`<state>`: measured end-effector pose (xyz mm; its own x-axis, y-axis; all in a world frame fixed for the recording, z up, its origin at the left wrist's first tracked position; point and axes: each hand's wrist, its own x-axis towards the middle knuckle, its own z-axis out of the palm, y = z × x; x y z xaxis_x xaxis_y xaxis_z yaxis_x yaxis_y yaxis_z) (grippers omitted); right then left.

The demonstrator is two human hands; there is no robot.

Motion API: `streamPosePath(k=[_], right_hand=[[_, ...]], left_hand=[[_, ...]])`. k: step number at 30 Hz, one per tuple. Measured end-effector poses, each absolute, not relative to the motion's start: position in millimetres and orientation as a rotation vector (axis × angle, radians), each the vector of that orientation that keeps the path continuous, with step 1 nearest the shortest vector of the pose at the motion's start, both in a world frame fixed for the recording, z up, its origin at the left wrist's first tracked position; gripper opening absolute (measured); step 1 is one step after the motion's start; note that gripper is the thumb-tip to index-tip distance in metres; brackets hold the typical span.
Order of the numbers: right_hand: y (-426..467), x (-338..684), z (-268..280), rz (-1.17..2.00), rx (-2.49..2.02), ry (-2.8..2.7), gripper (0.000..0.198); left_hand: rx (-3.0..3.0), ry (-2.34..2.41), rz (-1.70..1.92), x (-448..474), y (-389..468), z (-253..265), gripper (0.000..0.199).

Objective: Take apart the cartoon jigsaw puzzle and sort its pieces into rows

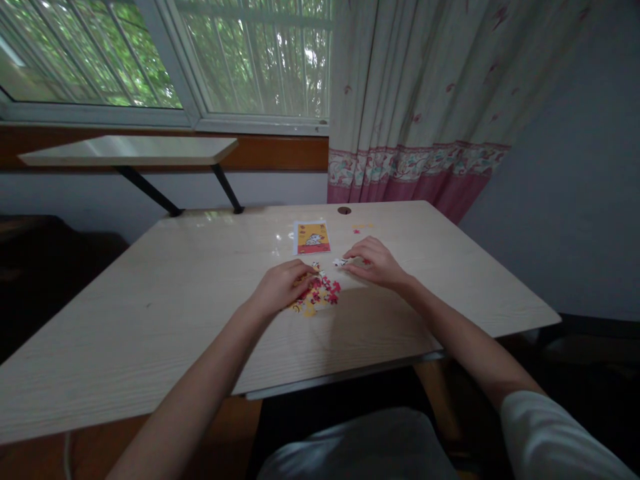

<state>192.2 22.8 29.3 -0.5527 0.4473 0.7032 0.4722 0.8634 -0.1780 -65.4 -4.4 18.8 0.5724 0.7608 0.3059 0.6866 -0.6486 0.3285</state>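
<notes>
A small heap of jigsaw puzzle pieces (325, 292), red, yellow and white, lies on the light wooden table. My left hand (283, 285) rests at the heap's left side, with thumb and fingers drawn together over it; what is between them is hidden. A white and yellow piece (316, 265) shows right by its fingertips. To the right of the heap, my right hand (379, 263) pinches a white puzzle piece with dark marks (340, 262) between thumb and fingers. Some red bits show beneath that hand. Beyond the heap lies a picture card (313, 239) with a white animal on yellow and red.
Several yellow pieces and a red piece (357, 231) lie apart at the back right of the table (200, 280). A round cable hole (345, 211) is near the back edge. A raised shelf (135, 151) on black supports stands back left, below the window; a curtain (400, 100) hangs behind.
</notes>
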Motion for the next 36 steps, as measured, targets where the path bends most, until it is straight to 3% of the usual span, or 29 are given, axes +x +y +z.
streamPosePath(k=[7, 11, 15, 36], right_hand=[[40.9, 258.8, 43.3, 0.386, -1.024, -2.445, 0.021], [50.3, 300.2, 35.3, 0.747, -1.438, -2.391, 0.032], [58.0, 319.6, 23.0, 0.936, -1.579, -2.364, 0.041], [66.9, 320.3, 9.2, 0.896, -1.607, -2.414, 0.040]], left_hand=[[2.576, 1.391, 0.524, -79.5, 1.9, 17.9, 0.026], [2.551, 1.465, 0.490, -86.5, 5.4, 17.3, 0.028], [2.547, 1.479, 0.475, -89.0, 7.5, 18.6, 0.030], [2.565, 1.555, 0.481, -99.1, 13.2, 14.0, 0.027]])
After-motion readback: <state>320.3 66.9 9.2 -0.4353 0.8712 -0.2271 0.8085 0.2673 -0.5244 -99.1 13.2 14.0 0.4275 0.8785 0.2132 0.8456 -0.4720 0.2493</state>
